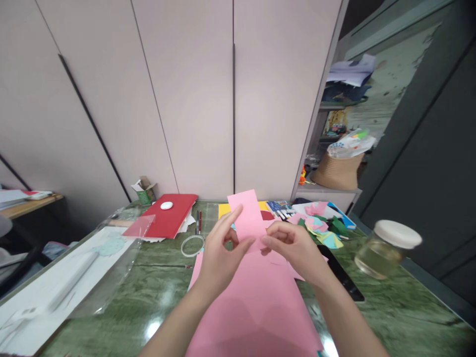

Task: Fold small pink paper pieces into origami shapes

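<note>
A narrow strip of pink paper [248, 213] is held up in front of me, tilted a little to the left. My left hand [223, 245] grips its left side, thumb in front and fingers along the edge and behind. At the lower right corner, the thumb and fingertips of my right hand [288, 243] pinch the same strip. Larger pink sheets [253, 307] lie on the table below both hands. Part of the strip's lower end is hard to tell from the pink sheets behind it.
The green marbled table [159, 282] carries a red folder [171, 215], a roll of tape [192, 245], markers [282, 210] and coloured paper scraps [323, 228]. A lidded jar [386, 250] and a black tablet-like slab [342, 275] stand at right. Plastic-covered white board [67, 282] lies left.
</note>
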### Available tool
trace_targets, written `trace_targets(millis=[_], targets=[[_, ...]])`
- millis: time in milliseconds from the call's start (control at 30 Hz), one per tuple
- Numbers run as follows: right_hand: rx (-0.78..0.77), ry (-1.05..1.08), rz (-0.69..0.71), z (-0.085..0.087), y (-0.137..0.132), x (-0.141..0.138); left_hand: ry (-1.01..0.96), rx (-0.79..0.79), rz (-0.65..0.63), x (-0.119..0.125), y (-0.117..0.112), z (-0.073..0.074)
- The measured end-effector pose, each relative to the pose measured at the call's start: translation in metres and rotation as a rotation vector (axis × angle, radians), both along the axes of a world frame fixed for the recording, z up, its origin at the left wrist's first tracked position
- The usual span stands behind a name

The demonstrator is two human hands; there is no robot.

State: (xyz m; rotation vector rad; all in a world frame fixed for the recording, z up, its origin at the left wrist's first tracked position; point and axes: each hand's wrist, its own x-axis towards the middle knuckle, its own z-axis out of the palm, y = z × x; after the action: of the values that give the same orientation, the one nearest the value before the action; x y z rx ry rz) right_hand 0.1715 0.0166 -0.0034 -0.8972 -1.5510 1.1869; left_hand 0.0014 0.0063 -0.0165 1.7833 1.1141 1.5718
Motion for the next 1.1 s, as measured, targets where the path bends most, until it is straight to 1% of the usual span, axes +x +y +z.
trace_targets(millis=[200,333,400,533,633,767,867,933,1033,1100], targets=[[0.025,-0.031,-0.003,0.0,0.0,0.002,0.02,0.03,0.001,0.0,0.002,-0.001],[0.006,-0.092,0.043,0.004,0.001,0.006,0.087,0.091,-0.071,-0.004,0.002,0.0],[0.024,-0.083,0.005,0.004,0.002,0.007,0.156,0.117,-0.123,-0.006,0.002,0.001],[0.03,0.015,-0.158,0.003,0.001,0.007,0.244,0.151,-0.178,-0.007,0.003,0.003],[0.051,0.047,-0.183,0.002,-0.001,0.006,0.246,0.165,-0.195,-0.006,0.003,0.003],[0.05,0.106,-0.146,0.001,0.0,0.006,0.233,0.155,-0.232,-0.007,0.004,0.002],[0.046,0.121,-0.159,-0.001,0.001,0.007,0.238,0.167,-0.272,-0.007,0.005,0.002],[0.055,0.125,-0.175,-0.003,0.002,0.008,0.249,0.167,-0.271,-0.006,0.005,0.003],[0.046,0.14,-0.167,-0.003,0.002,0.009,0.274,0.109,-0.263,-0.006,0.004,0.006],[0.03,0.152,-0.166,-0.001,0.003,0.01,0.287,0.048,-0.28,-0.006,0.003,0.007]])
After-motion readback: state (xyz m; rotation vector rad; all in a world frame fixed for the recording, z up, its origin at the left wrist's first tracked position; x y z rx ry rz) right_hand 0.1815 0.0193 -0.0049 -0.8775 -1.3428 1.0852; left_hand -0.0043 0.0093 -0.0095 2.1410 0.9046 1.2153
